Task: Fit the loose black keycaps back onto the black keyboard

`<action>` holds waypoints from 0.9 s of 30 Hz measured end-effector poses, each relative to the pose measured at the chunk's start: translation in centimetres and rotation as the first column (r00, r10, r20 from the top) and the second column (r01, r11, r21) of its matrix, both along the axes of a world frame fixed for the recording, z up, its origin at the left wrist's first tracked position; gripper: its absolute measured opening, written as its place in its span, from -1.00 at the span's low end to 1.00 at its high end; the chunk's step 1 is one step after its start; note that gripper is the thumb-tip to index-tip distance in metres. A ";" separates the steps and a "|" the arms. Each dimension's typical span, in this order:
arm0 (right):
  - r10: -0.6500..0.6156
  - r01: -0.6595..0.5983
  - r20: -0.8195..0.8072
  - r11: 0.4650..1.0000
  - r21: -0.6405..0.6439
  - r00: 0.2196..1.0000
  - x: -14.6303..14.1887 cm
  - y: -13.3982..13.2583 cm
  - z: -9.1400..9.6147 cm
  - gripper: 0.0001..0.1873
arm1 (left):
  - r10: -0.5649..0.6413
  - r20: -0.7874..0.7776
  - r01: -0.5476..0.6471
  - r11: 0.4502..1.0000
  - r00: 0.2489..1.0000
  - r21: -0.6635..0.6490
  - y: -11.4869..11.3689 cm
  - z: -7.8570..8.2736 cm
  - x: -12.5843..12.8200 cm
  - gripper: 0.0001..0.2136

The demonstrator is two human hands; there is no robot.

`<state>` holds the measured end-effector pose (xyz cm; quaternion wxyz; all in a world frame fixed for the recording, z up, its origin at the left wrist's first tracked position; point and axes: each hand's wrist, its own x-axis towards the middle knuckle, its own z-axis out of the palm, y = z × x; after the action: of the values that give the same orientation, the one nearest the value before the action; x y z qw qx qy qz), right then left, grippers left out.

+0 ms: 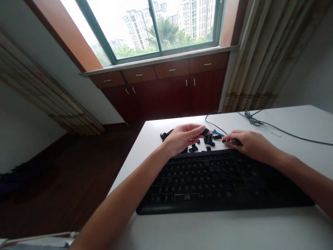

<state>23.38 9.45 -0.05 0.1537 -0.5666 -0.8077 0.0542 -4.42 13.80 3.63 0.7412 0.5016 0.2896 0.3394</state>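
A black keyboard [197, 177] with its keycaps off lies on the white table, its bare switch spots showing. Above its far edge, my left hand [182, 137] pinches a black keycap [205, 132] between thumb and fingers. My right hand [247, 142] is closed round a small black tool [236, 141] near the keyboard's far right part; its exact kind is not clear. Loose black keycaps [208, 139] lie scattered between the two hands, and more of them [165, 134] are heaped behind my left hand, partly hidden by it.
A blue tool [218, 132] lies behind the loose keycaps. The cable [252, 118] runs in a tangled loop across the table's far right. A thin bent wire [276, 134] rests nearby. Past the table stand a red-brown cabinet [166, 97] and a window [156, 27].
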 end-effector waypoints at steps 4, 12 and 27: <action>0.020 -0.020 -0.003 1.000 0.018 1.000 0.6 0.1 -0.3 -0.72 | 0.156 -0.005 -0.155 0.986 0.988 0.059 -2.0 0.4 -0.5 -0.77; 0.246 -0.165 -0.281 0.944 0.285 0.927 -2.7 -2.8 1.9 -0.74 | 0.187 -0.106 -0.183 0.982 0.977 0.043 -6.5 -0.9 -3.2 -0.81; 0.433 -0.382 -0.530 0.900 0.211 0.729 -10.2 -3.0 4.0 -0.83 | 0.244 -0.027 -0.245 0.968 0.969 -0.055 -7.2 -2.4 -4.0 -0.82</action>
<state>13.14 6.45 3.98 0.3942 -0.3263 -0.8315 0.2161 -8.47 6.62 1.21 0.7050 0.4436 0.3664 0.4147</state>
